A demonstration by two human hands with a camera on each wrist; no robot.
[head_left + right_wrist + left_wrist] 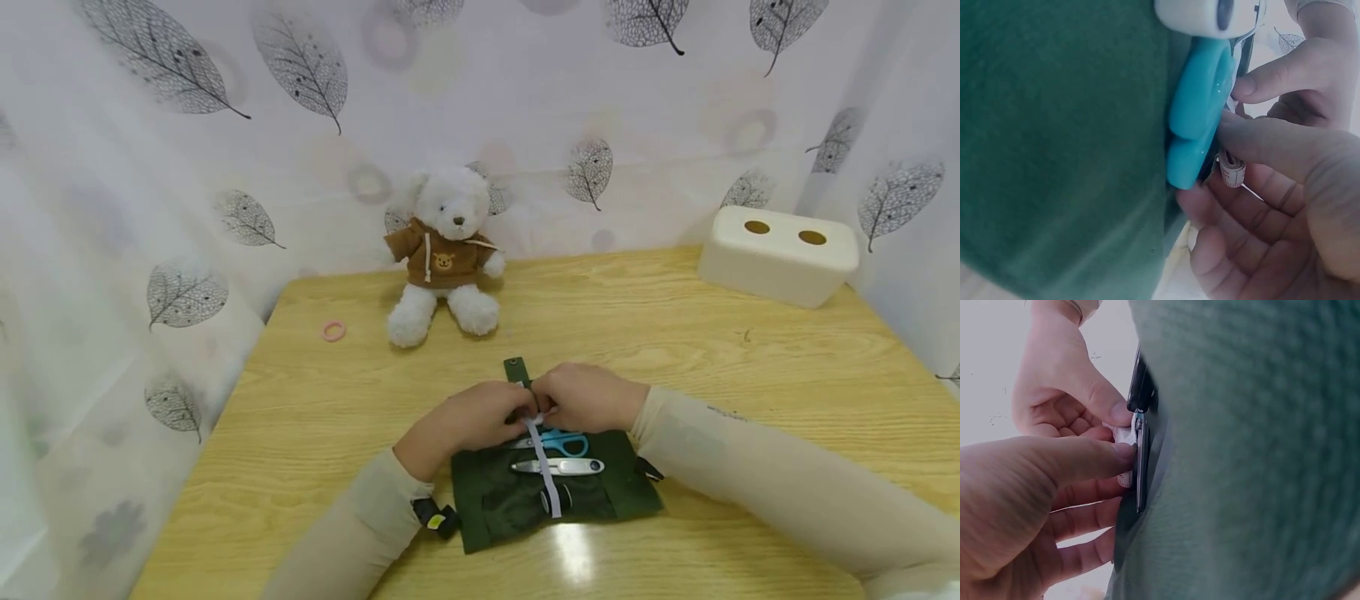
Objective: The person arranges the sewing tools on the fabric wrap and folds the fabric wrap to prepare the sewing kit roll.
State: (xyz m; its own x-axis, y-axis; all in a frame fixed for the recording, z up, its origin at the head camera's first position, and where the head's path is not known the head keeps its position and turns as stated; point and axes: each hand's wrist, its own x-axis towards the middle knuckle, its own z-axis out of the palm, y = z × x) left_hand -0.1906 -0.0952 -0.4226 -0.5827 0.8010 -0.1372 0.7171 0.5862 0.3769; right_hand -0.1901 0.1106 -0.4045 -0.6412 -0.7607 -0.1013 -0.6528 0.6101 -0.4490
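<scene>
A dark green fabric pouch point(472, 508) lies unfolded on the table. A white strap point(544, 467) runs across blue-handled scissors point(573, 443), a slim silver-and-white cutting tool point(588, 467) and a dark thread spool point(566, 498). At the strap's far end, my left hand point(480, 412) and right hand point(588, 398) meet fingertip to fingertip. Between them they pinch a small rolled tape measure point(1232, 174), white with red markings. My left thumb point(1124, 451) presses close beside the strap. The right fingers curl beneath the roll, near the scissors' handles point(1194, 119). In the head view, the fingers mostly hide the roll.
A white teddy bear point(442, 258) in a brown hoodie sits at the back of the table. To its left lies a pink ring point(333, 331). A cream box point(780, 258) with two round holes stands back right. The pouch's snap tab point(514, 367) points away from me.
</scene>
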